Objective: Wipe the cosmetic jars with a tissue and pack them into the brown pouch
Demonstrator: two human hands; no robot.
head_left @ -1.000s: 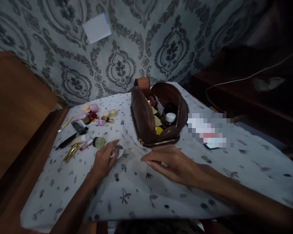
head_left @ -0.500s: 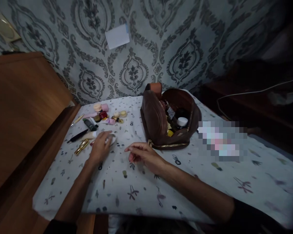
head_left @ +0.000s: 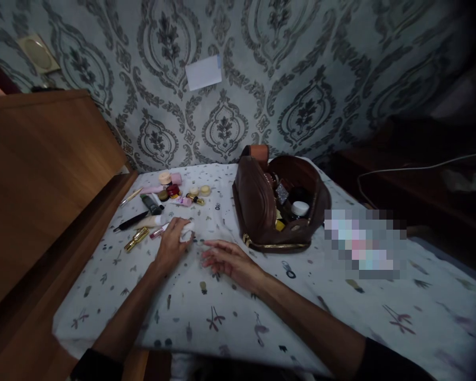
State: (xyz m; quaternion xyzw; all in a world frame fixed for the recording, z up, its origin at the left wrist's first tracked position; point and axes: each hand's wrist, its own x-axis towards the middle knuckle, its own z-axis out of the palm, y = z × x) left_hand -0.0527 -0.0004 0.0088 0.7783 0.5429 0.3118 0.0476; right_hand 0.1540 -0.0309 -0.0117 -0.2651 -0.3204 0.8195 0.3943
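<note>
My left hand (head_left: pixel 172 247) rests on the table with its fingers curled round a small white item (head_left: pixel 188 227), mostly hidden and too blurred to name. A slim pink lip gloss tube (head_left: pixel 157 233) lies just beyond its knuckles. To the left are a gold lipstick case (head_left: pixel 136 239), a cream tube with a white cap (head_left: pixel 149 221) and a black pencil-like stick (head_left: pixel 130 221). My right hand (head_left: pixel 234 263) hovers over the cloth with fingers apart and nothing in them, in front of an open brown cosmetic bag (head_left: pixel 254 201). Inside the bag is a jar with a white lid (head_left: pixel 300 208).
Several small jars and tubes, among them a red jar (head_left: pixel 173 191) and a dark green tube (head_left: pixel 148 202), stand or lie at the back left. A pixelated item (head_left: pixel 360 241) is right of the bag. A wooden panel (head_left: pixel 51 174) borders the left side.
The view has tilted slightly, so everything sits a little lower. My right hand's fingers have spread from a loose curl. My left hand stays at the white item, its fingers more bent.
</note>
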